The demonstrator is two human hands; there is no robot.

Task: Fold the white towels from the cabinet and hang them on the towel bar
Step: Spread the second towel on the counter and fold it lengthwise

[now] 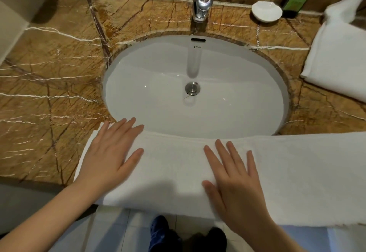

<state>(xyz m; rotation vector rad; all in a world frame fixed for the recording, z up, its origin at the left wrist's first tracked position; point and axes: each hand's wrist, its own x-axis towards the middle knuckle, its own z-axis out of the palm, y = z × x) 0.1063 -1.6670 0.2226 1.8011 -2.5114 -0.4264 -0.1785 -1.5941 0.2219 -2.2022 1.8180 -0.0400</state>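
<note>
The white towel (178, 172), judged soft, light and limp, is laid along the front edge of the counter (49, 93) before the sink (198, 113), pressed flat by the left grip (111, 152) and right grip (235, 180), fingers straight and clasping nothing; its end corners are judged the best hold

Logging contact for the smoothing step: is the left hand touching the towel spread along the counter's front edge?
Touching. The head view shows the left hand lying flat, fingers straight, on the left end of the towel, with no gap visible.
</note>
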